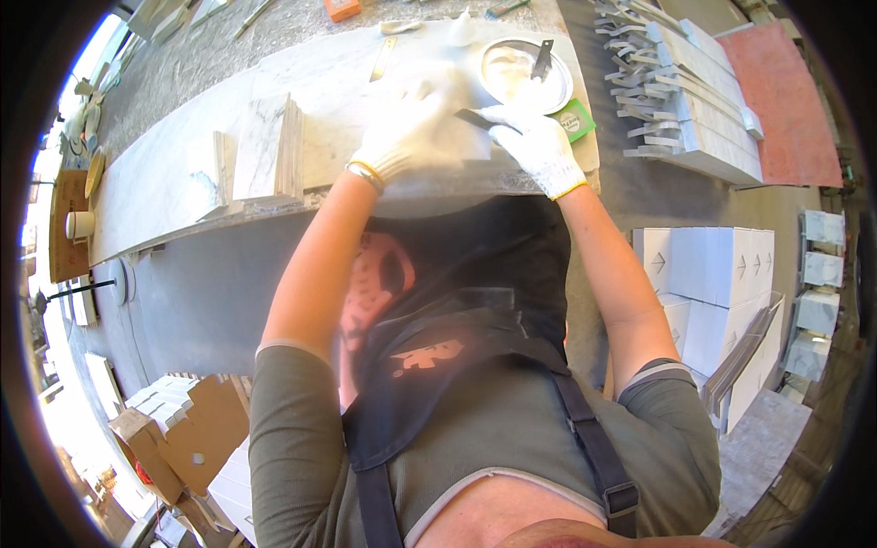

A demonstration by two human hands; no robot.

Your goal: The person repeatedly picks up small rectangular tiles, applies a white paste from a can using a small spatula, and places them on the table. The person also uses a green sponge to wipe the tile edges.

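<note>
Both my hands wear white knit gloves with yellow cuffs, over a pale marble slab [329, 73] on the bench. My right hand [537, 151] grips a dark, flat-bladed scraper [473, 120], its blade pointing left. My left hand [406, 132] is beside it, palm down; glare and blur wash out its fingers. A pale flat surface [470, 151] lies between the hands, too bright to make out. Beyond my right hand stands a round tub [563, 91] of whitish paste with a black-handled putty knife [543, 60] in it. A green pad [575, 121] lies beside the tub.
Left of my hands stand stacked marble tiles [260, 155] and another small stack [208, 178]. A thin metal strip [384, 58] and a white bottle [461, 29] lie farther back. Strapped slabs [699, 100] and white boxes [722, 265] stand to the right, cardboard cartons [196, 434] lower left.
</note>
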